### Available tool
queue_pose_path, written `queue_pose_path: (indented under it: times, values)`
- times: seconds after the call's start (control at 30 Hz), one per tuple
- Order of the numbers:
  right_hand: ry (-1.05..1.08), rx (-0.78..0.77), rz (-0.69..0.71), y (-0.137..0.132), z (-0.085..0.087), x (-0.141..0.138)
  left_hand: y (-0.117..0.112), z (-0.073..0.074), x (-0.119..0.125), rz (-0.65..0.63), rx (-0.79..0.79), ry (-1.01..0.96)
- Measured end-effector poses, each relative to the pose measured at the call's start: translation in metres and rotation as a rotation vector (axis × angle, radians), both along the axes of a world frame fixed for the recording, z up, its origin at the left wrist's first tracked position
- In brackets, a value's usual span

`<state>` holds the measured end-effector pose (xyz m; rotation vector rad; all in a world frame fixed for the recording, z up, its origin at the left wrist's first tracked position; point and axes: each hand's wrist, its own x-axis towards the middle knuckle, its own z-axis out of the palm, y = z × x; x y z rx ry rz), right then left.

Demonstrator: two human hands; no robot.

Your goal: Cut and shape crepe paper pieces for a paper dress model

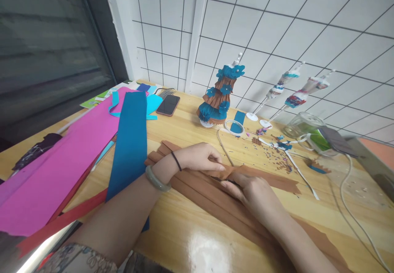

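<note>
Paper (237, 169) bridges left grip (201, 156) and right grip (257, 191).

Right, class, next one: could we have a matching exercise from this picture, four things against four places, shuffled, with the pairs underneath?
Things:
1. Brown paper
2. Bangle
3. Pink paper
4. Tape roll

Places:
A. Beside the base of the flowered stand
B. Around the left wrist
C. Between the fingers of the left hand and right hand
D. Left of the long blue strip

Pairs: 1-C, 2-B, 3-D, 4-A
</note>
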<state>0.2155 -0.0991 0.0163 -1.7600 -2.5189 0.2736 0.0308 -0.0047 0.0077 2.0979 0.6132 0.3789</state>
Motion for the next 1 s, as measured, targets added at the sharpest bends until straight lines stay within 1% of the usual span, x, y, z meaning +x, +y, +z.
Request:
queue_pose_path:
  times: [0.23,0.5,1.0]
  values:
    - [0.021,0.003,-0.023,-0.002,-0.001,-0.002,-0.001,0.003,0.000,0.011,0.002,0.011]
    - [0.014,-0.017,-0.053,-0.001,-0.002,-0.006,0.000,0.001,0.000,-0.002,-0.008,0.007]
    - [-0.030,0.087,-0.007,0.002,-0.007,-0.012,-0.002,0.004,0.000,0.003,-0.043,0.002]
